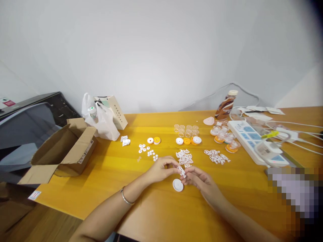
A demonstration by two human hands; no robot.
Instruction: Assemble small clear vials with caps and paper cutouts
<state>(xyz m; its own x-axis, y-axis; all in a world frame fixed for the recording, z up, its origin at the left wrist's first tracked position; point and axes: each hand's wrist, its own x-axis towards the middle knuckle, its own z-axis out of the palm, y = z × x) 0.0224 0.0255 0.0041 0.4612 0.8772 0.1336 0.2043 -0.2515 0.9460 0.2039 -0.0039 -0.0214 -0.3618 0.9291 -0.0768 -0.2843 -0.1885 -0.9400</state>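
Observation:
My left hand (pixel 165 168) and my right hand (pixel 199 181) meet over the table, fingertips pinching a small white openwork plastic piece (pixel 181 172) between them. Just below it a round white plastic disc (pixel 178 185) lies flat, close to my right fingers. Beyond my hands is a pile of white spoked plastic pieces (pixel 184 157). Another group of white openwork pieces (pixel 217 157) lies to the right. Small white round caps (pixel 151 153) are scattered to the left. Farther back are white and orange discs (pixel 187 141) and several clear plastic cups (pixel 188 131).
An open cardboard box (pixel 75 151) stands at the left edge, near a white plastic bag (pixel 104 124). Assembled clear-topped pieces (pixel 232 146) sit at right beside a power strip (pixel 254 144) with cables. A brown bottle (pixel 226 106) stands near the wall.

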